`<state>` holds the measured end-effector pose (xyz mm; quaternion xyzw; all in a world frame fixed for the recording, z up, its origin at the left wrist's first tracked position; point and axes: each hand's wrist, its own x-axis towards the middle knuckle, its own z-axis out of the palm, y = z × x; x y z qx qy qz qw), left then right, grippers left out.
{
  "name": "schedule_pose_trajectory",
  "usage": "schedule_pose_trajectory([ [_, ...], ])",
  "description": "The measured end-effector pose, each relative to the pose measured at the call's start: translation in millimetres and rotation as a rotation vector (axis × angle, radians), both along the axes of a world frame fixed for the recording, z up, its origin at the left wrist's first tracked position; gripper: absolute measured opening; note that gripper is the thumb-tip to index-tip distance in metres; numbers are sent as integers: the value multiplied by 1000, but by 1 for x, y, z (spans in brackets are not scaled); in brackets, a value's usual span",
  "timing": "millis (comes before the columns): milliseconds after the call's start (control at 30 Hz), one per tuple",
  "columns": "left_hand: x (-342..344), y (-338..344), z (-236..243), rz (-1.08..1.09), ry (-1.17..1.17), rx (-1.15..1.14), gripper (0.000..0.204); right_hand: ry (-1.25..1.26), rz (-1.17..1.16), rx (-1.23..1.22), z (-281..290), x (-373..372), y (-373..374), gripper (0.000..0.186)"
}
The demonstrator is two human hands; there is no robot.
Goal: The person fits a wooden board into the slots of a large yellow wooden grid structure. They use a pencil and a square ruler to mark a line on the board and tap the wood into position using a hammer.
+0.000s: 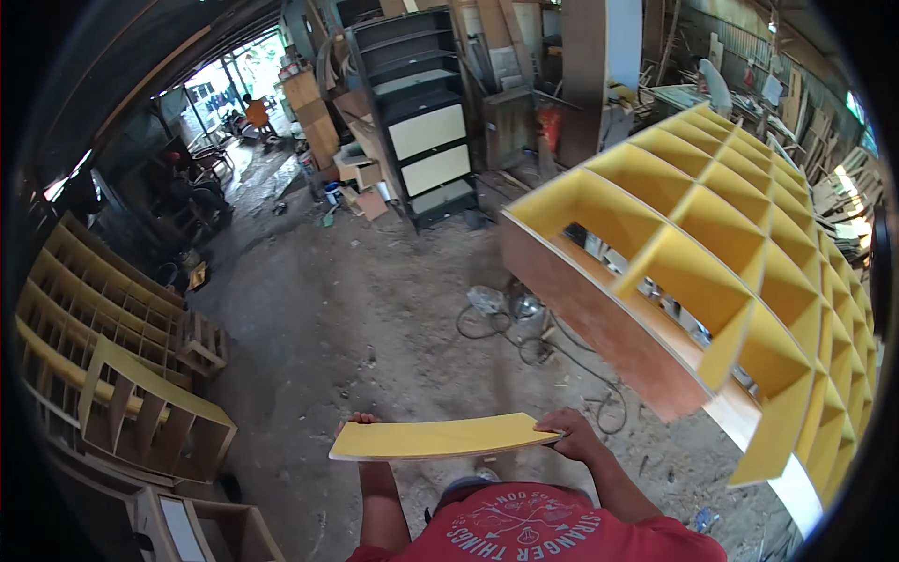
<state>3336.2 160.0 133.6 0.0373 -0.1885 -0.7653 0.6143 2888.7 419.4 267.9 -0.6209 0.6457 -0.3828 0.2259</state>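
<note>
head view: a long, narrow yellow board is at 6 o'clock, held crosswise in front of the red shirt, its yellow face up and its paler long edge toward the wearer. the left hand is grasping the board's end at 7 o'clock, fingers showing past the far edge, the rest partly hidden; the right hand is clasped around the opposite end at 5 o'clock, well apart from the left. at 3 o'clock stands a large yellow lattice frame of crossing strips, with a brown side panel facing the open floor. a looped cable lies on that floor at 4 o'clock, near a clear plastic bag. a dark shelf unit with pale fronts rises at 12 o'clock. yellow slatted panels rest at 9 o'clock, with a compartmented box just beside them at 8 o'clock. someone in orange is far off toward 10 o'clock.
</note>
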Motion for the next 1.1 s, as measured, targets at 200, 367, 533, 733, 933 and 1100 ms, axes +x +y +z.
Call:
schedule_pose_trajectory([
  [200,13,-77,74,231,-73,218,55,-10,86,-51,38,9,-139,33],
  [367,-4,-155,90,344,-153,278,52,-103,148,-70,37,-4,-242,45],
  [533,9,-266,68,240,-259,27,58,-59,170,-74,-7,-25,-369,45],
  [733,-32,-407,109,306,-328,2,47,-22,182,-84,-26,-53,-501,43],
  [933,-137,-651,55,-111,-214,37,49,-10,-136,41,-60,-100,-564,38],
  [1100,-323,-831,30,-430,-193,-144,47,199,-570,53,-72,-146,-665,39],
])
